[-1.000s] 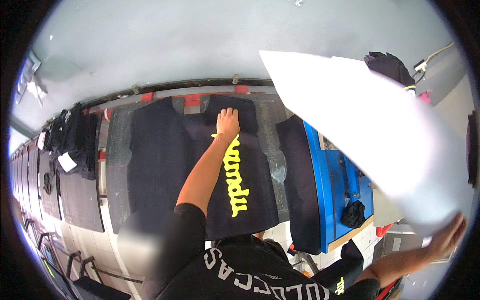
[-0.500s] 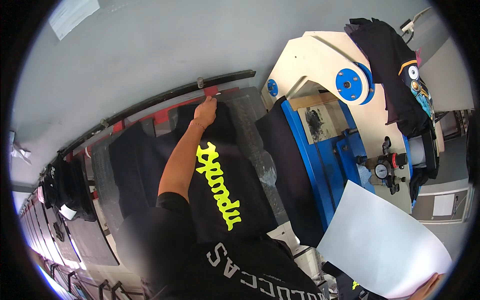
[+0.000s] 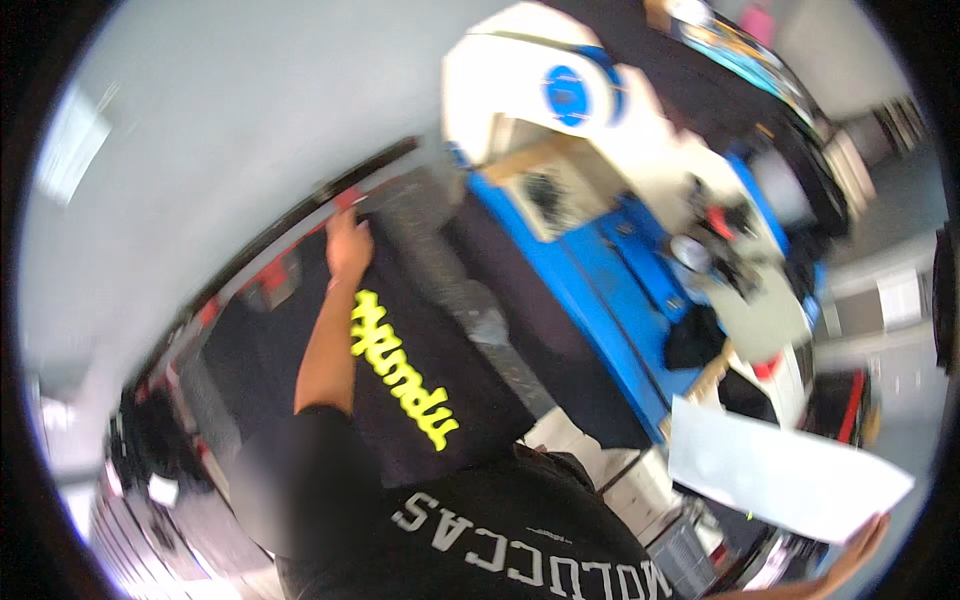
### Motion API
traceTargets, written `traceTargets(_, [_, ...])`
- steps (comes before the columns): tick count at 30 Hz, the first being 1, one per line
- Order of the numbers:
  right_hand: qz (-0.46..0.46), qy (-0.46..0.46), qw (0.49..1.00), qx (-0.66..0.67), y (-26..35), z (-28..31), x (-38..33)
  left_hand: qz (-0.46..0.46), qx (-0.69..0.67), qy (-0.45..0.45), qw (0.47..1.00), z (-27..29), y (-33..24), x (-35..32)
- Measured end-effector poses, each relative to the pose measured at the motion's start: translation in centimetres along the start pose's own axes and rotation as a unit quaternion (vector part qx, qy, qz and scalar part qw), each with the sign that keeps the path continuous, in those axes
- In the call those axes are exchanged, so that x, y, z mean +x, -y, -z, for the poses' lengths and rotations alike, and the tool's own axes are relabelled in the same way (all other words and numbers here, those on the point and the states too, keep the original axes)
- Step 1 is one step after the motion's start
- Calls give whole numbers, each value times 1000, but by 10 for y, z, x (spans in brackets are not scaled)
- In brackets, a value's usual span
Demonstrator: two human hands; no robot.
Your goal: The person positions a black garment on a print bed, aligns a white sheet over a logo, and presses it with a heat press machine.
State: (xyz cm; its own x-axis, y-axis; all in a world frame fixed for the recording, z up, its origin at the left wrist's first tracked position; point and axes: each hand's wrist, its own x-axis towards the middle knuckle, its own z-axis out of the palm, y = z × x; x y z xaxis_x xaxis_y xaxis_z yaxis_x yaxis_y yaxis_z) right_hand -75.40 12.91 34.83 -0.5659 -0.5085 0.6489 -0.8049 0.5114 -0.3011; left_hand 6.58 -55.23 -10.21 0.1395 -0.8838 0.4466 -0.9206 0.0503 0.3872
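Note:
My left hand (image 3: 348, 245) reaches over a dark garment (image 3: 400, 335) spread on a grey board (image 3: 425, 215). Its curled, blurred fingers are at the board's far end, beside a red bar (image 3: 345, 197); what they grip is hidden. Bright yellow-green lettering (image 3: 400, 375) runs down the garment's middle. At the lower right my right hand (image 3: 862, 545) is closed on the edge of a large white sheet (image 3: 785, 468). The sheet is held out in the air, apart from the garment.
A blue and cream machine (image 3: 560, 250) with a gauge stands right of the board, dark cloth (image 3: 530, 290) along its near side. A dark rail (image 3: 370, 165) runs along the grey wall. Black cloths hang at the left. More dark cloth lies over the machine's top.
My view has swung, so the board and machine appear further left. The white sheet is now tilted and looks narrower. My left hand is still at the board's far end.

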Motion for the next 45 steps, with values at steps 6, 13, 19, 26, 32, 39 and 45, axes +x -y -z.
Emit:
traceTargets(6, [-260, -65, 952, -145, 33, -30, -65, -28, -19, -3, 999, 31, -48, -98])
traceTargets(13, [-429, -115, 886, -131, -232, 32, -343, -57, -272, 14, 960, 82, -237, -193])
traceTargets(19, [-550, -206, 740, -329, -274, 31, -575, -65, -377, 117, 917, 92, -355, -277])
traceTargets(26, [-765, -148, 559, -283, -233, -26, -652, 71, -406, 176, 894, 39, -382, -360])
traceTargets(32, [-687, -111, 580, -424, -279, -57, -531, 349, -444, 209, 798, -26, -351, -419])
traceTargets(39, [-340, -54, 924, 166, -185, -274, -197, 428, -603, 291, 607, -59, -361, -455])
traceTargets(45, [59, 179, 825, 532, 88, -345, -48, 485, -573, 306, 586, -43, -376, -480])
